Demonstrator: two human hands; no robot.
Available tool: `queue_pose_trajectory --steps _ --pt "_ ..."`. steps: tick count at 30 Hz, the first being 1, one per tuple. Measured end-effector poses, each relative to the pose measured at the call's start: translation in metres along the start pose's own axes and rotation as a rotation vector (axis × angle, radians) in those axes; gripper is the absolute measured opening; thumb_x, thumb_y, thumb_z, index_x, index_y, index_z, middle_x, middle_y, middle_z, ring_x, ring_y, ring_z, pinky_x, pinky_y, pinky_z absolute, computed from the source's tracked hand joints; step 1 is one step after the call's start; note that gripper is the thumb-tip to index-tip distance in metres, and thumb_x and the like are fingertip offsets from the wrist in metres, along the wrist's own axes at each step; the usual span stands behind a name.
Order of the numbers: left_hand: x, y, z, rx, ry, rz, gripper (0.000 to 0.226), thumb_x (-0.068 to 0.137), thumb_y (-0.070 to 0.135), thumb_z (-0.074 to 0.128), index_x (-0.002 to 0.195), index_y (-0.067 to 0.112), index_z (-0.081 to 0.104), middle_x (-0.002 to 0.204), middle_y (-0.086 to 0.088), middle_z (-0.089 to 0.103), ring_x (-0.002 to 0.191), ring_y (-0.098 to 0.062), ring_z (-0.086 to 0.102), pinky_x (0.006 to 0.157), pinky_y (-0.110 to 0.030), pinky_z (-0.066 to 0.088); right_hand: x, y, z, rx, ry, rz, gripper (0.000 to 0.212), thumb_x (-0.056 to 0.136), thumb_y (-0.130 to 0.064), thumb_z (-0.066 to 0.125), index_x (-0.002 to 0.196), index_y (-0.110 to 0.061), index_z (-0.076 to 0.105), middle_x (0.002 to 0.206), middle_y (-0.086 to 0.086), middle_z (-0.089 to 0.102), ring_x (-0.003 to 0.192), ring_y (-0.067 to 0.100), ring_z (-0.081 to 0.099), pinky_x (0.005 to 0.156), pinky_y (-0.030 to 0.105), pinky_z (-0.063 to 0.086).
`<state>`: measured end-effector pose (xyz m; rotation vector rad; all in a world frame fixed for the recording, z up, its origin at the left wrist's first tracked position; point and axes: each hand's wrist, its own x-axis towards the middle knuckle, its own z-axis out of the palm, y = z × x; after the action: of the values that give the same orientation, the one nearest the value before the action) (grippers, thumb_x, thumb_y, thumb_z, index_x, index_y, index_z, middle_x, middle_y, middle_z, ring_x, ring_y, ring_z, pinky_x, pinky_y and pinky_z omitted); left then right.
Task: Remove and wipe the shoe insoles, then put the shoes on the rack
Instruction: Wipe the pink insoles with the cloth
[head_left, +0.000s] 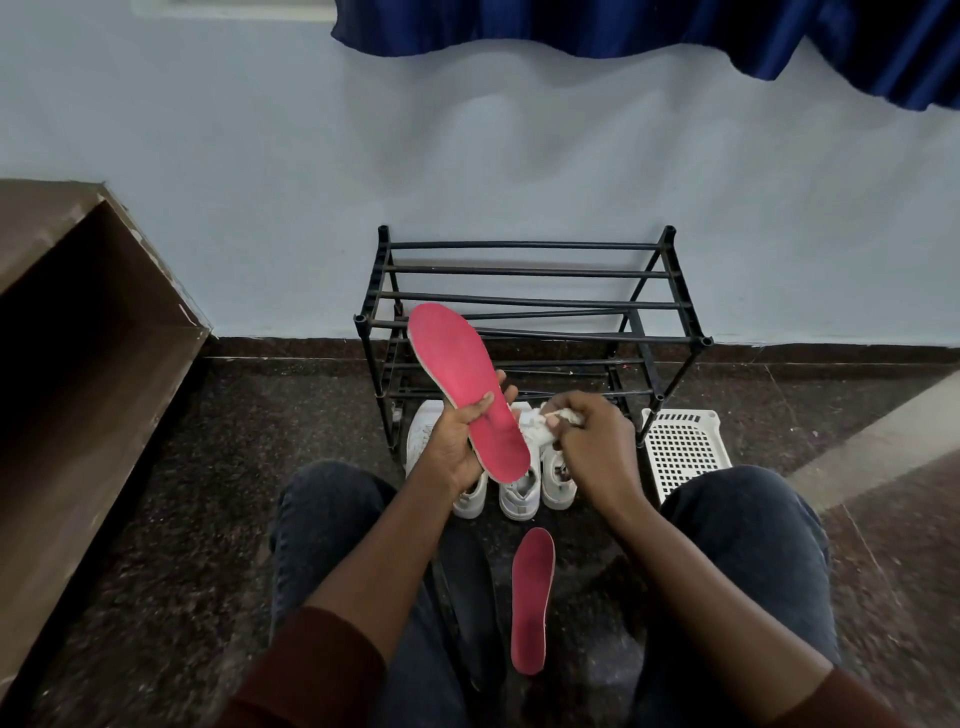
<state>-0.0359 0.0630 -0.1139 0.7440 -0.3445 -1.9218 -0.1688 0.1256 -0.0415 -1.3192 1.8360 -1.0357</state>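
My left hand (457, 441) holds a pink insole (457, 374) by its heel half, toe end pointing up and left over the black shoe rack (530, 301). Just right of the insole's heel, my right hand (597, 441) is closed on a bunched white cloth (540, 423). A second pink insole (532, 597) lies on the floor between my knees. White shoes (519, 493) stand on the floor in front of the rack, partly hidden behind my hands.
A white perforated plastic basket (680, 447) sits on the floor right of the rack. A brown wooden cabinet (78, 338) stands at the left. The rack stands against a pale blue wall, with a dark blue curtain (675, 26) hanging above.
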Motion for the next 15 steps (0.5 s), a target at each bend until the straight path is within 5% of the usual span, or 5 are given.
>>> queue_pose_trajectory --steps 3,6,10,15 --pt "-0.006 -0.004 0.005 -0.012 -0.049 -0.134 0.047 0.079 0.035 0.063 0.111 0.001 0.063 0.102 -0.014 0.067 0.088 -0.023 0.069 0.080 -0.036 0.058 0.009 -0.005 0.005 -0.072 -0.132 0.040 0.013 0.082 -0.006 0.058 0.079 -0.011 0.070 0.070 -0.002 0.064 0.060 0.010 0.055 0.059 0.028 0.045" --pt "-0.005 -0.003 0.004 -0.074 -0.058 -0.118 0.070 0.084 0.057 0.042 0.124 0.001 0.053 0.109 -0.013 0.066 0.097 -0.023 0.067 0.086 -0.036 0.056 0.012 0.002 0.016 -0.118 -0.278 0.143 0.010 0.080 -0.007 0.059 0.079 -0.009 0.069 0.074 0.001 0.067 0.066 0.016 0.059 0.071 0.036 0.051" --pt "-0.004 0.000 0.000 -0.058 -0.055 -0.112 0.080 0.082 0.062 0.039 0.134 0.001 0.046 0.118 -0.015 0.063 0.106 -0.026 0.063 0.089 -0.038 0.053 0.009 0.009 0.020 -0.077 -0.292 0.196 0.016 0.078 -0.004 0.059 0.070 -0.015 0.068 0.068 -0.001 0.065 0.063 0.013 0.057 0.069 0.032 0.051" --pt "0.004 -0.001 -0.006 -0.092 -0.030 -0.143 0.081 0.090 0.066 0.030 0.140 0.004 0.042 0.124 -0.016 0.057 0.107 -0.030 0.061 0.074 -0.038 0.057 0.002 0.010 0.015 -0.095 -0.488 0.270 0.020 0.080 0.001 0.059 0.067 -0.013 0.066 0.061 0.004 0.065 0.056 0.019 0.060 0.061 0.031 0.053"
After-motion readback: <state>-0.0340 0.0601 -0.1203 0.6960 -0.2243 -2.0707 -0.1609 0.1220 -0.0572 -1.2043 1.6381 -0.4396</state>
